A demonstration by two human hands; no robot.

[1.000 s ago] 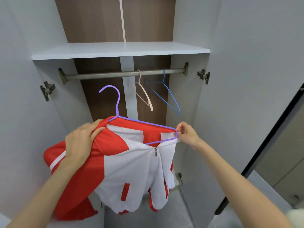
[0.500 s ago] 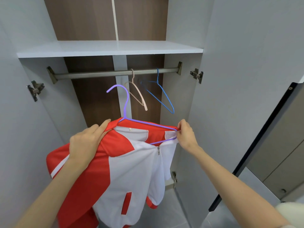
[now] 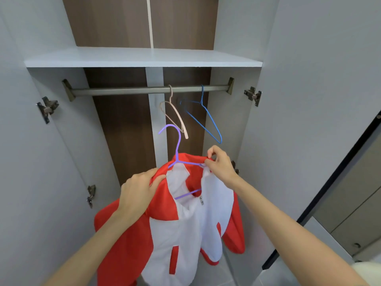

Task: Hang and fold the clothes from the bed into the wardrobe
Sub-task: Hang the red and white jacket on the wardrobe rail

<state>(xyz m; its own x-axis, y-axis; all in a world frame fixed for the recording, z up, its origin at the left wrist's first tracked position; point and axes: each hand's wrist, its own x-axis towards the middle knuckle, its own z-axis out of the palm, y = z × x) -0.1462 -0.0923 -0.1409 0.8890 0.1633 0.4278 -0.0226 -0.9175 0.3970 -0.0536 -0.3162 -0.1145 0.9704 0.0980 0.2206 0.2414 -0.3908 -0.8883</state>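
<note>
A red and white zip jacket point(image 3: 185, 228) hangs on a purple wire hanger point(image 3: 176, 145) that I hold up in front of the open wardrobe. My left hand point(image 3: 138, 188) grips the jacket's left red shoulder. My right hand point(image 3: 219, 163) pinches the right shoulder and collar at the hanger's end. The hanger's hook is free in the air, well below the metal rail point(image 3: 148, 90). The jacket's front is partly unzipped, with the hanger's lower bar showing in the opening.
A beige hanger point(image 3: 175, 114) and a blue hanger point(image 3: 203, 116) hang bare on the right half of the rail. A white shelf point(image 3: 142, 58) lies above it. Both wardrobe doors stand open, left door point(image 3: 31, 162) and right door point(image 3: 309, 100). A dark-framed panel point(image 3: 329, 182) stands at the right.
The jacket and hanger have swung round toward me and closer to the wardrobe's middle. My right hand rose to the right shoulder; the right sleeve now hangs down freely.
</note>
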